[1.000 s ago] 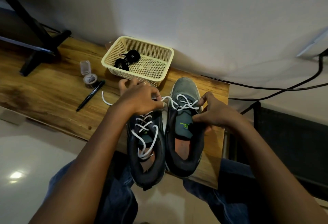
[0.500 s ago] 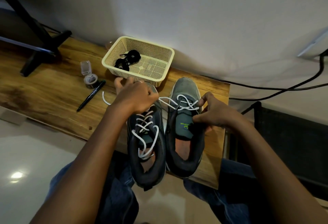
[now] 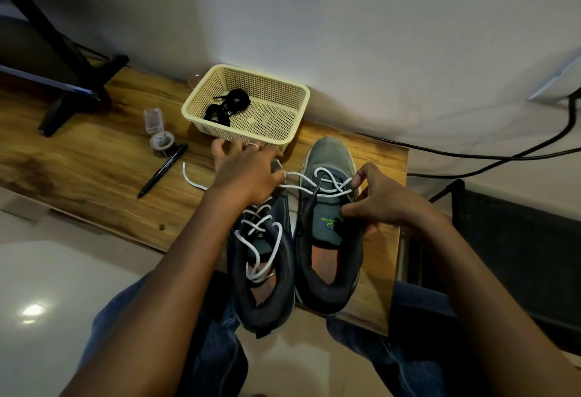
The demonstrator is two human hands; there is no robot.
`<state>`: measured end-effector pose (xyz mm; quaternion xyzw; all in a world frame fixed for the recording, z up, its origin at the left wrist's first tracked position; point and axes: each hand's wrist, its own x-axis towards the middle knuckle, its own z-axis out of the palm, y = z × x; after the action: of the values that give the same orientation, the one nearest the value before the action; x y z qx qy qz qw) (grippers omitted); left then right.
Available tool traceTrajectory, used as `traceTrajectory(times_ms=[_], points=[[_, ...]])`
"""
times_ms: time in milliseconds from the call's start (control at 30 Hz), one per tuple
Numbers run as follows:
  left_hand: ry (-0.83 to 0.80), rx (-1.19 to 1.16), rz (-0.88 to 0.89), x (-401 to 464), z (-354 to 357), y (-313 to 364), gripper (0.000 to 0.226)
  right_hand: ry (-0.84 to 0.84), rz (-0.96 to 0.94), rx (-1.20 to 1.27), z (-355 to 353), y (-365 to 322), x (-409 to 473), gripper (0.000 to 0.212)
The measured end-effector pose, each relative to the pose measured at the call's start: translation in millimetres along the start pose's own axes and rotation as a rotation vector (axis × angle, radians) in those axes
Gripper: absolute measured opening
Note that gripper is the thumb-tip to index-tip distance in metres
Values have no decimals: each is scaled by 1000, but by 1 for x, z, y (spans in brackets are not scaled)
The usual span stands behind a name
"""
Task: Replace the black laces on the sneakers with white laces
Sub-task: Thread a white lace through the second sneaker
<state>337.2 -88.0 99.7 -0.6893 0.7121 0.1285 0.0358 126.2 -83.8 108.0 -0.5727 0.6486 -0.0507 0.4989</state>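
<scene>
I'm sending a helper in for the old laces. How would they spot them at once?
Find the wooden table along the wall, then the cream mesh basket at its far edge. The black laces lie bundled in the basket's left half, the only dark thing inside it; the white ones are on the shoes.

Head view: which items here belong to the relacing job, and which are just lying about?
Job: two sneakers, white laces, black laces in the basket, left hand, right hand.
Lying about: pen, tape roll, small clear box, cables.
</scene>
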Motion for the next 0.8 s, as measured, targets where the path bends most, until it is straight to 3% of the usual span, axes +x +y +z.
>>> traceTrajectory(times_ms=[133,233,300,333,400,467,667,800], points=[[29,23,18,2,2,8,28,-10,3,13,-2,0,0,50],[162,-66,-2,5,1,9,39,35,-22,43,-3,2,1,51],[191,-369,-32,6,-4,13,48,193,-82,90,-3,4,5,40],[173,-640,-25,4,-9,17,50,297,-123,117,-4,3,7,32],[116,-1203,20,-2,-20,26,43,468,-213,174,-4,-2,7,21],[48,-1476,53,-3,-29,32,33,518,-306,251,-3,-10,3,18],[-238,-1746,300,-4,-30,40,40,247,-485,378,15,-32,-16,9],[-281,-1773,363,-6,-32,43,38,150,-541,459,18,-35,-21,17]])
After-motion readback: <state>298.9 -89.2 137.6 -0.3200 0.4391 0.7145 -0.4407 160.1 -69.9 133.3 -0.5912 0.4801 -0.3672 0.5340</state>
